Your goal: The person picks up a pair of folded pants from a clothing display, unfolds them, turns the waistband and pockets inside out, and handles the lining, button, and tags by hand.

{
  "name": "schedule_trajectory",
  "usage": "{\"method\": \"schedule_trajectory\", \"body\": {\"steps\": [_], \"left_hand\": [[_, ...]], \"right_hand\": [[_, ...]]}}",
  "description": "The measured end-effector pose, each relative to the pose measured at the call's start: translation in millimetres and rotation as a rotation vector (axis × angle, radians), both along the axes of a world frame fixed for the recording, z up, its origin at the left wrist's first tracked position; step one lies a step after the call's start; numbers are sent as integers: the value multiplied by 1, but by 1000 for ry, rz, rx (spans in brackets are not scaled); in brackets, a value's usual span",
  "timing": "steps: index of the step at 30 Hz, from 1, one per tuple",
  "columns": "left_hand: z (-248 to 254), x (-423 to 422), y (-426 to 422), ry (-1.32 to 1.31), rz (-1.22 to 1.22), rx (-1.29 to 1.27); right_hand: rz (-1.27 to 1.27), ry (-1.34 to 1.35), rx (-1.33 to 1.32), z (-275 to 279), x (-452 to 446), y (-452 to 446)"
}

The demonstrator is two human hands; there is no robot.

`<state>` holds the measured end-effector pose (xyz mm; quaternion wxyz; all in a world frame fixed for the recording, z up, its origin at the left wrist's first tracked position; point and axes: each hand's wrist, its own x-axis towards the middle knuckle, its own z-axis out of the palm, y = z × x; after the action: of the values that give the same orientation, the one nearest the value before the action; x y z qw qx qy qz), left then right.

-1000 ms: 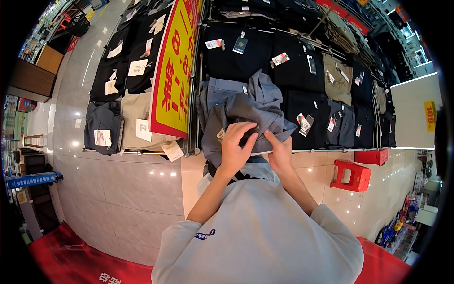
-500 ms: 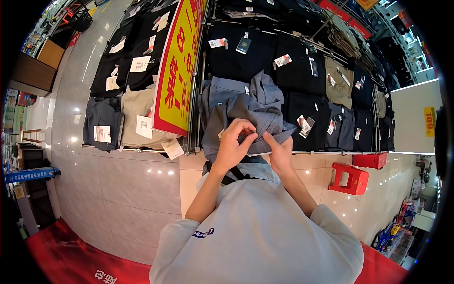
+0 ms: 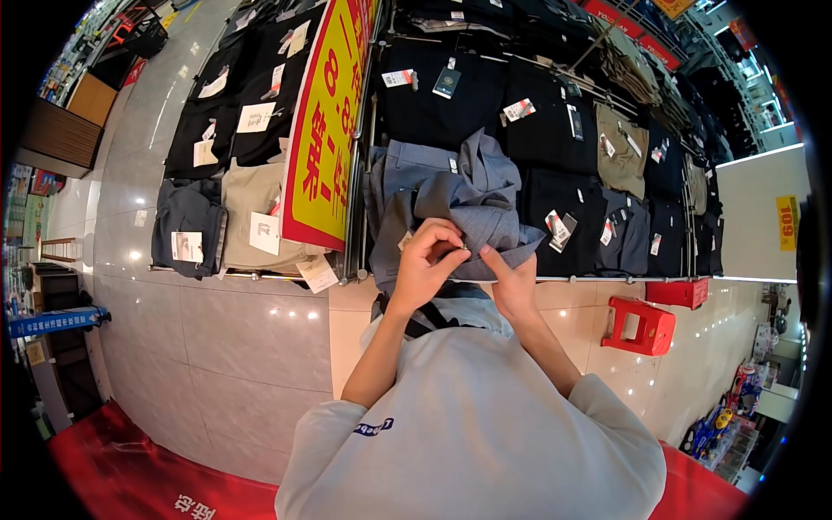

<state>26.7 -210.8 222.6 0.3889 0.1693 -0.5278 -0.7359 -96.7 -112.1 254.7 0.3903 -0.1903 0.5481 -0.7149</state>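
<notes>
A crumpled pair of blue-grey trousers (image 3: 468, 195) lies on the front of the display rack, bunched up before me. My left hand (image 3: 429, 260) is over its near part, thumb and forefinger pinched together on something small that I cannot make out. My right hand (image 3: 513, 277) grips the cloth at the near right edge, thumb on top and the other fingers hidden underneath. The two hands are close together, a small gap between their thumbs.
Folded black trousers (image 3: 442, 108) with tags fill the rack behind and to the right. A yellow and red sign (image 3: 325, 130) stands upright at the left, beside folded beige trousers (image 3: 247, 204). A red stool (image 3: 640, 326) is on the floor at right.
My left hand's pinched fingertips have shifted slightly left and down, away from the cloth's fold. The right hand stays nearly in place on the trousers.
</notes>
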Motion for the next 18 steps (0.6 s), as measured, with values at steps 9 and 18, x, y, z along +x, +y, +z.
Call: {"method": "schedule_trajectory", "body": {"steps": [9, 18], "left_hand": [[-3, 3, -2, 52, -23, 7], [4, -1, 3, -65, 194, -302]], "right_hand": [[29, -46, -57, -6, 0, 2], [105, -454, -81, -12, -5, 7]]}}
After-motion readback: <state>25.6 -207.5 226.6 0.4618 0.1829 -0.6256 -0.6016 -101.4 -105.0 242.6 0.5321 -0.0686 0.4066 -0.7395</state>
